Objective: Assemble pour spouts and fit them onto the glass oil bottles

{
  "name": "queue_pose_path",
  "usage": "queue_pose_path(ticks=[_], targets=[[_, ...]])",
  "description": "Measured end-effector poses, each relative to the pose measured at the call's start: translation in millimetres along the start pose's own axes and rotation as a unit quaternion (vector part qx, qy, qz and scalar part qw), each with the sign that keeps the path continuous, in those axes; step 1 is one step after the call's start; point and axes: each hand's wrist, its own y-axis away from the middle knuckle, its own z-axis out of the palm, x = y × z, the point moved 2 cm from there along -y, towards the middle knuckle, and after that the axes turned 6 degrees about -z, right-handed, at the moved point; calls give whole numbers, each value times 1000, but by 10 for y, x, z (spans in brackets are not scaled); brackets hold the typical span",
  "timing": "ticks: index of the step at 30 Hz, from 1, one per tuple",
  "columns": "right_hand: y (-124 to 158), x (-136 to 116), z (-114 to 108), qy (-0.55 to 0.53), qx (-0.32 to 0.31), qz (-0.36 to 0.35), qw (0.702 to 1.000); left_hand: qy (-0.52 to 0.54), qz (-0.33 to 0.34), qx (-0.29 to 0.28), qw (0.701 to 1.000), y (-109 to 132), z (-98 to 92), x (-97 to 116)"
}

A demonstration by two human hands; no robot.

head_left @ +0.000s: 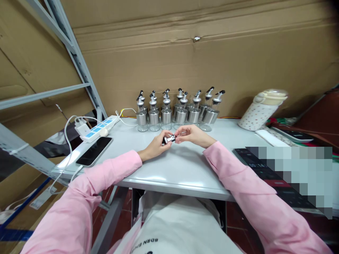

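Over the middle of the grey table (169, 165), my left hand (156, 145) is closed around a small silver and black pour spout (168, 140), like the tops on the bottles behind. My right hand (191, 135) pinches at the black end of the same spout, its thumb and forefinger together there. What lies inside the right fingertips is partly hidden. Just beyond both hands stand several glass oil bottles (166, 116) with steel sleeves, upright in rows, each topped with a silver and black spout.
On the left lie a phone (94, 151) and a white power strip (102, 127) with cables. At the right are a dotted tumbler (261, 110) and a dark tablet-like device (254, 164). Cardboard (159, 60) walls the back; a metal shelf frame (79, 67) rises at left.
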Motion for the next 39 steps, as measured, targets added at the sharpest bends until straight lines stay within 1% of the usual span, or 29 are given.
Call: queue_pose_path(ticks=[10, 16, 21, 31, 39], targets=[[-18, 30, -43, -29, 5, -9, 1000, 25, 14, -9, 1000, 9, 9, 26], [-13, 23, -43, -26, 15, 3, 1000, 37, -12, -38, 999, 6, 16, 21], [13, -6, -43, -10, -9, 13, 1000, 20, -28, -52, 998, 9, 17, 11], [19, -29, -38, 14, -18, 3, 1000, 18, -13, -49, 999, 21, 18, 4], [15, -8, -20, -9, -13, 12, 1000, 21, -13, -54, 998, 20, 17, 5]])
